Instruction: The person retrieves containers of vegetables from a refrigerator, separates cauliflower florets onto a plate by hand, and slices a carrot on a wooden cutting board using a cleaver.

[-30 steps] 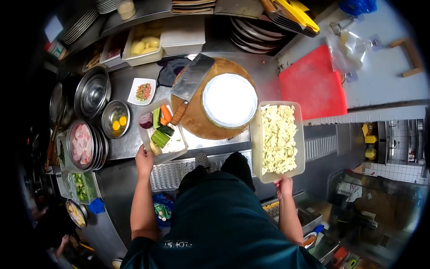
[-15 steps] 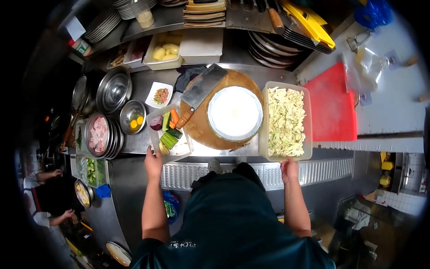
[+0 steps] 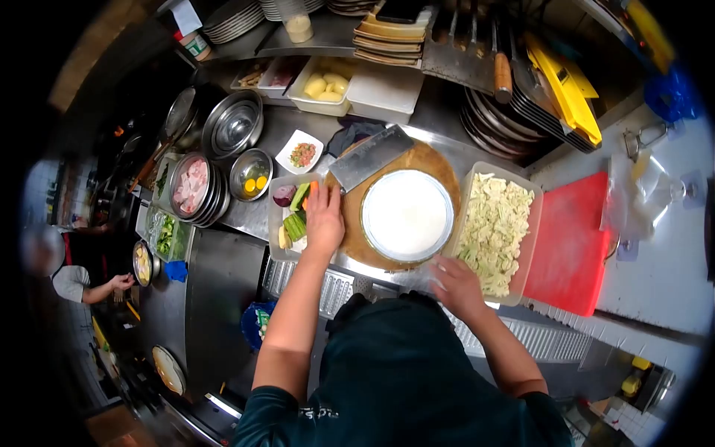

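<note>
Head view: my main worry is the cleaver [image 3: 370, 158]. It's lying across the chopping block [image 3: 439, 160] on the counter [image 3: 251, 216], with its handle end apparently under the left hand [image 3: 324, 229]. A bump there could swing the blade into the round white dish [image 3: 407, 216] beside it, or nick someone's fingers. That dish looks pretty full, so a knock to the rim could slop it. The right hand [image 3: 460, 287] is close in, between the dish and the tub of pale chopped veg [image 3: 529, 253], so a sleeve or knuckle could catch either.

As for direction, the cleaver runs diagonally: handle end near and left, blade end away and to the right. The dish is round, so no long axis.

Left hand's palm down with fingers out, partly over the vegetable tray [image 3: 274, 242]; can't tell if it's gripping. Right one's blurry but looks loosely open.
</note>
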Available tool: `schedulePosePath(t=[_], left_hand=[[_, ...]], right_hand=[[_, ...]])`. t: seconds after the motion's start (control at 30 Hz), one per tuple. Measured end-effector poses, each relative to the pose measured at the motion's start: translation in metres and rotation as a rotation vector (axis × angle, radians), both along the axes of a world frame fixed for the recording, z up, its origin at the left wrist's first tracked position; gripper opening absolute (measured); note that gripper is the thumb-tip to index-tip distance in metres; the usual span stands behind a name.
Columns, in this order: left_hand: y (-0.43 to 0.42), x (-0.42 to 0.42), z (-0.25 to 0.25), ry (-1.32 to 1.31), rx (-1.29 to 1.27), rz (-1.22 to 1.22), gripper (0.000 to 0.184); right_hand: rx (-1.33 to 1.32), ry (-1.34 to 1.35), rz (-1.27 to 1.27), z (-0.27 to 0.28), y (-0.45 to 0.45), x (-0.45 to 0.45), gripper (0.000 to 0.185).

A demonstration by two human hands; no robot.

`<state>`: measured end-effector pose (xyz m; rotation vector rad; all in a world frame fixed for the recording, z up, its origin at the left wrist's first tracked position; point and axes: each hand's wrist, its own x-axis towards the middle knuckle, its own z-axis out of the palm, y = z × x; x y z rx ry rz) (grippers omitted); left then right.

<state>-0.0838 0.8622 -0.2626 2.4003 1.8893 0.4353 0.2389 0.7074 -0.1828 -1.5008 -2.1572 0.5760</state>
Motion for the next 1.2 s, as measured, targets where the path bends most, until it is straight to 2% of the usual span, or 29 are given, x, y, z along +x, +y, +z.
schedulePosePath(t=[0.1, 0.13, 0.17, 0.2, 0.27, 0.3, 0.47, 0.57, 0.7, 0.77, 0.87, 1.13, 1.2], left_hand=[[0.013, 0.009, -0.006, 0.159, -0.147, 0.058, 0.052], [0.013, 0.009, -0.008, 0.165, -0.133, 0.066, 0.050], [0.014, 0.008, -0.010, 0.176, -0.117, 0.080, 0.048], [0.009, 0.006, -0.016, 0.176, -0.054, 0.057, 0.040], [0.001, 0.006, -0.006, 0.180, -0.172, 0.009, 0.028], [-0.006, 0.006, -0.011, 0.071, -0.059, 0.033, 0.017], [-0.025, 0.003, 0.008, 0.021, -0.085, 0.075, 0.034], [-0.024, -0.001, 0.003, -0.051, -0.080, 0.039, 0.035], [-0.023, -0.011, 0.004, -0.085, -0.071, -0.037, 0.034], [-0.024, -0.010, -0.001, -0.049, 0.149, -0.032, 0.018], [-0.025, -0.014, 0.018, 0.037, -0.037, -0.097, 0.040], [-0.019, -0.025, 0.031, 0.005, -0.101, -0.250, 0.043], [-0.018, -0.028, 0.031, -0.019, -0.065, -0.282, 0.042]], right_hand=[[-0.014, -0.153, 0.257, -0.015, 0.046, -0.012, 0.040], [-0.056, -0.155, 0.288, -0.029, 0.052, -0.015, 0.048], [-0.074, -0.198, 0.312, -0.040, 0.057, -0.014, 0.045], [-0.088, -0.237, 0.343, -0.047, 0.061, -0.013, 0.042], [-0.081, -0.273, 0.378, -0.056, 0.068, -0.016, 0.039], [-0.064, -0.271, 0.373, -0.060, 0.065, -0.015, 0.039], [0.036, -0.179, 0.368, -0.053, 0.060, -0.016, 0.041], [-0.003, -0.194, 0.374, -0.039, 0.062, -0.021, 0.040], [-0.022, -0.243, 0.406, -0.036, 0.063, -0.021, 0.043], [0.024, -0.232, 0.412, -0.022, 0.065, -0.026, 0.047], [-0.035, -0.249, 0.408, -0.001, 0.071, -0.037, 0.050], [-0.064, -0.272, 0.255, 0.017, 0.077, -0.062, 0.042], [-0.329, -0.285, 0.205, 0.031, 0.078, -0.067, 0.036]])
